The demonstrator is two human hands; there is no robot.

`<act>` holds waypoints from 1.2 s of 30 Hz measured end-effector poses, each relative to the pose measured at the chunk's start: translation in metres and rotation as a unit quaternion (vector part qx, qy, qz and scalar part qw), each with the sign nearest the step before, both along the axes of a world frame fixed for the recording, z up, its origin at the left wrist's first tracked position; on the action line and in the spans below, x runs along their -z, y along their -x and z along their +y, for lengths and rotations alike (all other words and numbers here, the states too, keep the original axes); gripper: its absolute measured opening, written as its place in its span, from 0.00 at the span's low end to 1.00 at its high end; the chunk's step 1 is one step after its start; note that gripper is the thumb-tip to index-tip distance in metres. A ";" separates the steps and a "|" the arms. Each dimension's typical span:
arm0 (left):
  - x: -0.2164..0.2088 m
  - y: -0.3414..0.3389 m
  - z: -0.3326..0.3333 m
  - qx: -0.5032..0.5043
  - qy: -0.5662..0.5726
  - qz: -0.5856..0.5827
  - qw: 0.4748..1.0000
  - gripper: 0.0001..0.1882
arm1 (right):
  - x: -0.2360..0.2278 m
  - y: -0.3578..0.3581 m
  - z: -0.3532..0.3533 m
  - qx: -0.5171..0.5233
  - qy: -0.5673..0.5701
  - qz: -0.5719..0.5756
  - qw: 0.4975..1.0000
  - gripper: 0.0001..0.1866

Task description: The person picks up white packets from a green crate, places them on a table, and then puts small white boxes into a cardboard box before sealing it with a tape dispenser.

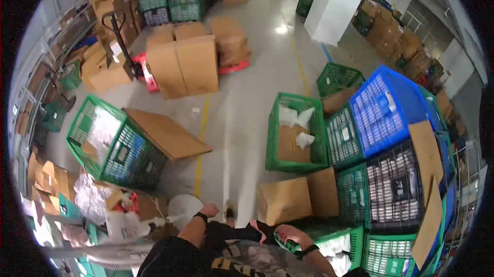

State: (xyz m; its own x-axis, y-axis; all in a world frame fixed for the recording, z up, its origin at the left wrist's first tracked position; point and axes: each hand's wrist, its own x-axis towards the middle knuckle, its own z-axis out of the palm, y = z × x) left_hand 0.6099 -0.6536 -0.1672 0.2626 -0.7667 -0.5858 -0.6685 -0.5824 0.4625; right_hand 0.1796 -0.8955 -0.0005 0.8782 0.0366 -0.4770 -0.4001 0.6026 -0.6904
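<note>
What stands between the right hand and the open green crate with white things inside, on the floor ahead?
A cardboard box stands there, between the right hand and the green crate's near end.

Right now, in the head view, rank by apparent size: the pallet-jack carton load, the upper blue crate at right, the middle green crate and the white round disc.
1. Carton load
2. Blue crate and green crate: too alike to rank
3. White round disc, near the left hand

The left hand (209, 210) is hanging near a white disc (184, 208), and the right hand (291, 234) is hovering near a green crate (356, 249).
</note>
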 end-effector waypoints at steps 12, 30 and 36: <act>-0.011 -0.231 -0.154 -0.170 -0.049 0.364 0.914 0.12 | 0.189 -0.080 -0.172 0.205 -0.054 0.259 0.942 0.18; -0.087 -0.296 -0.884 0.307 0.103 0.088 0.942 0.12 | 0.203 -0.262 -0.598 0.191 0.338 0.481 0.786 0.08; 0.120 -0.216 -1.057 0.550 0.005 -0.086 0.831 0.09 | 0.310 -0.366 -0.739 0.280 0.501 0.468 0.672 0.20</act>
State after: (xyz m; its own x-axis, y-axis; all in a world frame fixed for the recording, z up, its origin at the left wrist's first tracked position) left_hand 0.8263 -1.7109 -0.2874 -0.5209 -0.6032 -0.6040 -0.8505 0.4276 0.3064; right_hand 0.5460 -1.6346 -0.3109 -0.0816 -0.9261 -0.3684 -0.8460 0.2598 -0.4656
